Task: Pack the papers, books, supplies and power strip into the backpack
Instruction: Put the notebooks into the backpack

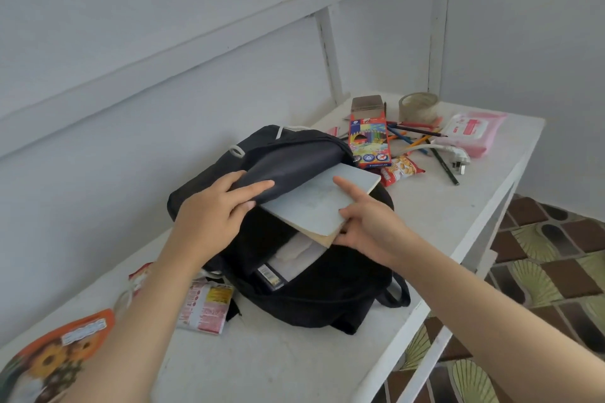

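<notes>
Black backpack (314,298): lies open on the white counter (294,363), mouth facing the person.
Left hand (209,216): fingers curled over the flap (294,163), gripping it and holding it raised.
Right hand (370,226): pinches the near corner of 1 pale grey book (317,199), index finger straight along the cover. The book is tilted, its far part under the flap and its near end over the mouth.
Inside the backpack: white papers (294,255).
Far end of counter: 1 coloured-pencil box (368,137), loose pencils (415,134), 1 tape roll (418,106), 1 pink wipes pack (471,131), 1 white plug (456,159) with its cable, 1 snack packet (401,170) just beside the backpack.
Near end: 1 printed packet (206,307) touching the backpack.
</notes>
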Demonstrator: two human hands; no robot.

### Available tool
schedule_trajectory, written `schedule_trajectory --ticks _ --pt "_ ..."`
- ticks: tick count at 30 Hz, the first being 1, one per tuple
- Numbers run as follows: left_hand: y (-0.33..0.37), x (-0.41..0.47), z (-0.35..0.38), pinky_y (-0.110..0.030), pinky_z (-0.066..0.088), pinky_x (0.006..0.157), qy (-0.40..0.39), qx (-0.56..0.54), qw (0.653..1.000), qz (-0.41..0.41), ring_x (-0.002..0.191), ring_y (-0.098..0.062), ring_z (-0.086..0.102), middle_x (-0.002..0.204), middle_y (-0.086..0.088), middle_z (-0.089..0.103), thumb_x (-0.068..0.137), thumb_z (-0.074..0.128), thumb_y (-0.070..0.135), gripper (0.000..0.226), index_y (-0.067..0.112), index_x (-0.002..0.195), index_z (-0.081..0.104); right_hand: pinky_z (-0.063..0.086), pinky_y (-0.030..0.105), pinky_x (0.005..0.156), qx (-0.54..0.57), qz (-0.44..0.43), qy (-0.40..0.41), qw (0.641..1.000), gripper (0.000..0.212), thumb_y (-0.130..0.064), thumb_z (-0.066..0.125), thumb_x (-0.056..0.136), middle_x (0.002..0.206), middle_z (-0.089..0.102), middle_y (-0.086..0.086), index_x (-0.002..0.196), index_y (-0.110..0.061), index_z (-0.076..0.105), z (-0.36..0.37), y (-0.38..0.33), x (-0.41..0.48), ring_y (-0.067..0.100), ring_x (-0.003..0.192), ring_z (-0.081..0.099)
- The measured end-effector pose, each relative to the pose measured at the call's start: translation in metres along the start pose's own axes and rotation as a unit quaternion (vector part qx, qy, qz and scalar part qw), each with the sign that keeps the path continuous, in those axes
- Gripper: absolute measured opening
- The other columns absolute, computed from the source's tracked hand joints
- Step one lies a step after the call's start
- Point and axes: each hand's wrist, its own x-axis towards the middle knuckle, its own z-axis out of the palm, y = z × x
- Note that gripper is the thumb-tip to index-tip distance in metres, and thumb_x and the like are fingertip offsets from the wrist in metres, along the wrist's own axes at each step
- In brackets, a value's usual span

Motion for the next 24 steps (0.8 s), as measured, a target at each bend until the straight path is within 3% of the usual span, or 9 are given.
schedule_trajectory --ticks 2,4,6,9,12,14,17,21,24 --pt "0.002 -0.001 0.005 -0.038 0.050 0.086 -0.014 0.024 1.000 -0.012 0.106 -0.026 0.061 0.140 -0.004 0.048 0.090 0.059 0.022 0.045 0.047 0.127 0.051 0.047 0.055 0.094 -0.101 0.031 -0.036 0.994 0.066 0.008 0.032 0.095 0.142 0.036 0.010 0.145 -0.035 0.029 -0.001 -0.005 0.001 0.036 0.118 0.053" --pt "0.004 -0.001 0.012 -0.047 0.033 0.104 -0.033 0.043 0.999 -0.009 0.126 -0.035 0.045 0.146 -0.010 0.038 0.089 0.061 0.022 0.047 0.044 0.129 0.050 0.052 0.050 0.089 -0.153 0.042 -0.049 0.986 0.068 0.007 0.035 0.096 0.139 0.040 0.009 0.144 -0.040 0.026 -0.005 -0.008 0.002 0.035 0.111 0.059" --pt "0.011 0.004 0.019 -0.054 0.019 0.108 -0.051 0.074 0.996 0.028 0.136 -0.038 0.030 0.151 -0.015 0.028 0.086 0.065 0.024 0.048 0.041 0.129 0.051 0.055 0.046 0.084 -0.173 0.044 -0.052 0.983 0.069 0.007 0.037 0.096 0.135 0.044 0.009 0.143 -0.042 0.025 -0.009 -0.009 0.002 0.032 0.105 0.064" --pt "0.027 0.017 0.031 -0.060 0.017 0.110 -0.086 0.118 0.988 0.055 0.141 -0.038 0.018 0.157 -0.011 0.010 0.086 0.061 0.036 0.045 0.044 0.129 0.050 0.057 0.042 0.083 -0.209 0.032 -0.042 0.976 0.068 0.005 0.039 0.096 0.133 0.045 0.011 0.143 -0.042 0.025 -0.011 -0.007 0.004 0.030 0.101 0.066" --pt "0.038 0.029 0.036 -0.049 0.030 0.107 -0.127 0.124 0.984 0.025 0.139 -0.034 0.021 0.158 -0.009 0.001 0.091 0.054 0.038 0.042 0.049 0.131 0.044 0.059 0.036 0.073 -0.292 0.000 0.017 0.956 0.061 0.001 0.045 0.095 0.123 0.053 0.016 0.141 -0.036 0.033 -0.007 0.000 0.005 0.025 0.088 0.070" --pt "0.040 0.034 0.034 -0.035 0.042 0.094 -0.136 0.102 0.985 -0.003 0.129 -0.027 0.039 0.157 -0.007 0.012 0.095 0.049 0.033 0.040 0.050 0.130 0.045 0.060 0.032 0.068 -0.337 -0.040 0.073 0.938 0.053 -0.003 0.050 0.094 0.109 0.060 0.017 0.138 -0.032 0.038 -0.005 0.009 0.002 0.023 0.081 0.070" --pt "0.037 0.038 0.022 -0.029 0.044 0.084 -0.113 0.063 0.991 -0.019 0.108 -0.024 0.057 0.147 -0.005 0.036 0.096 0.048 0.025 0.037 0.048 0.125 0.052 0.059 0.023 0.066 -0.309 -0.111 0.139 0.934 0.047 -0.008 0.052 0.094 0.107 0.063 0.010 0.135 -0.027 0.041 -0.004 0.023 -0.007 0.018 0.084 0.069" --pt "0.028 0.049 -0.002 -0.025 0.041 0.078 -0.055 0.028 0.998 -0.020 0.101 -0.020 0.059 0.132 0.003 0.053 0.094 0.051 0.022 0.032 0.043 0.117 0.061 0.058 0.020 0.065 -0.225 -0.157 0.170 0.947 0.054 -0.005 0.053 0.093 0.114 0.064 0.007 0.141 -0.026 0.036 0.000 0.029 -0.009 0.018 0.090 0.068" --pt "0.027 0.054 -0.016 -0.023 0.035 0.078 -0.030 0.040 0.998 -0.024 0.104 -0.020 0.057 0.132 0.004 0.054 0.095 0.051 0.021 0.031 0.039 0.116 0.064 0.058 0.021 0.064 -0.185 -0.147 0.150 0.960 0.057 -0.002 0.054 0.092 0.112 0.066 0.008 0.142 -0.025 0.037 0.008 0.026 -0.001 0.017 0.087 0.069"
